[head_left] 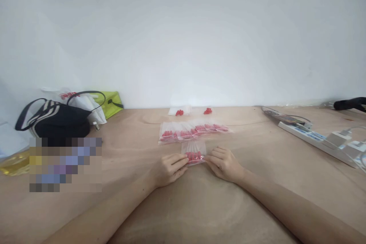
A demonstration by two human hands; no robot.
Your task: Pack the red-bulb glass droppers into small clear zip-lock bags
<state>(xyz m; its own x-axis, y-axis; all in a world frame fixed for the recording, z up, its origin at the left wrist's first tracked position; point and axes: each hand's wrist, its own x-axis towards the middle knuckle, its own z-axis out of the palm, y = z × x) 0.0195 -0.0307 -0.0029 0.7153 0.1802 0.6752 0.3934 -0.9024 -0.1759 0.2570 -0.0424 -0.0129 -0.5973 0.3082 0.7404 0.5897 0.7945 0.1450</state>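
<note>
A small clear plastic bag (pixel 193 147) with several red capsule-like pieces (pixel 194 156) in it lies flat on the table, its bottom edge towards me. My left hand (pixel 169 168) pinches the near left corner of this bag. At the near right corner, the closed fingertips of my right hand (pixel 225 163) grip it too. Just beyond, an overlapping row of filled clear bags (pixel 185 132) spreads across the table, red pieces showing in each. Farther back are two loose piles of red pieces, a left pile (pixel 179 113) and a right pile (pixel 207 111).
On the left stand a black bag (pixel 63 124), a white bag (pixel 91 107) and a yellow-green bag (pixel 113 103). A blurred-out patch (pixel 64 166) covers something nearer. A white power strip (pixel 311 139) with plugs and cables lies at right. The wall (pixel 200 38) bounds the table's back.
</note>
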